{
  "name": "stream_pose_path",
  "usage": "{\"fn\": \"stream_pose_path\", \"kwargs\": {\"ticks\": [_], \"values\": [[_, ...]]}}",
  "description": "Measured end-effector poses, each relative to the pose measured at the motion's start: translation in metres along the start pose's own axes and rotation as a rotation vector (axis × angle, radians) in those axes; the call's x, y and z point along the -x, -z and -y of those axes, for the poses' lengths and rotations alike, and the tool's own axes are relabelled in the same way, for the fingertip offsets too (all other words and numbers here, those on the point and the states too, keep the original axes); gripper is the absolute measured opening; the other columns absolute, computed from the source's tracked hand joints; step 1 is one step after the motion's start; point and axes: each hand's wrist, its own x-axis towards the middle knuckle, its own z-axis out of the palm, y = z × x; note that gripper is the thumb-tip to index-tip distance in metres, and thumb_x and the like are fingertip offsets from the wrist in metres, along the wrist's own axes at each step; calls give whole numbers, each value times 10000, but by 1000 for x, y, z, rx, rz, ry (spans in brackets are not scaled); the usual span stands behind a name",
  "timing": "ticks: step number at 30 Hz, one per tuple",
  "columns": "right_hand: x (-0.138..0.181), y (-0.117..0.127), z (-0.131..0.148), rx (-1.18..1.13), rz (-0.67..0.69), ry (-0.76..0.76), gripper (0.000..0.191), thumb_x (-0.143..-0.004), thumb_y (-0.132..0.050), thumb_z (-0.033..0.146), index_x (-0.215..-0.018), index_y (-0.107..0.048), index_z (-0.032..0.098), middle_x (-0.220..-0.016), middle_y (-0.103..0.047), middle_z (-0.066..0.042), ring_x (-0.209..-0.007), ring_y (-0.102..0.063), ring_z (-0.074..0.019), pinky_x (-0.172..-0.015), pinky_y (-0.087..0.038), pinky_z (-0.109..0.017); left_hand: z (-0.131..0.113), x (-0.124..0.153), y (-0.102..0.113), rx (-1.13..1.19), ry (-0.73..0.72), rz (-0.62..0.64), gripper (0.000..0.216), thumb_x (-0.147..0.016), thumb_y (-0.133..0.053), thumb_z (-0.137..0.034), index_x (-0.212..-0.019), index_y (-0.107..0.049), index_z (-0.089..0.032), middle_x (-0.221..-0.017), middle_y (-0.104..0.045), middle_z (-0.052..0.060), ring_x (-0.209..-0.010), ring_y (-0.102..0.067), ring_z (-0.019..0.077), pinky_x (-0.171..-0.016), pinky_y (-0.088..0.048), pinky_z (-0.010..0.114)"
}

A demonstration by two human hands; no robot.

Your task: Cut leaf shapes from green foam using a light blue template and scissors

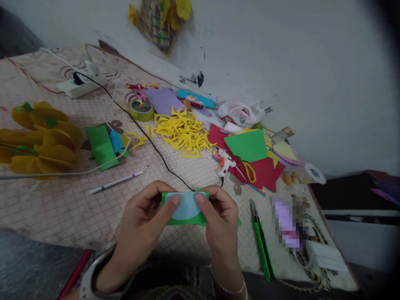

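Left hand (143, 218) and right hand (222, 216), foremost in the head view, pinch opposite ends of the green paper (187, 222), thumbs pressing the light-blue piece (188, 207) to its face. Relative to the green paper: cutter (261, 250) right, pen (116, 183) left, glue gun (225, 163) beyond and right, yellow scraps (184, 132) farther beyond.

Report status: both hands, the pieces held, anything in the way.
Left hand and right hand both pinching. Pale blue piece held against green paper between them. Nearest clutter: black cord just beyond, green cutter off to the right.
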Motion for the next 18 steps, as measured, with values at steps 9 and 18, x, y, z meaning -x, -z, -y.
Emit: {"fn": "stream_pose_path", "kwargs": {"ticks": [9,18], "values": [[0,0,-1,-45,6,-7,94,-785,-769,182,-727,-738,249,-628,-658,48,-562,-563,-97,-516,-467,-178,2,0,0,36,13,15,137,-852,-711,-307,-747,-679,-224,-662,-610,-26,-589,-532,126,-518,-452,231],[0,3,-6,46,58,-26,83,-819,-757,214,-748,-717,229,-655,-626,48,-616,-528,-112,-562,-429,-217,2,-4,1,-20,-17,83,100,-863,-690,-283,-779,-684,-230,-718,-626,-25,-649,-548,128,-551,-455,213]]}}
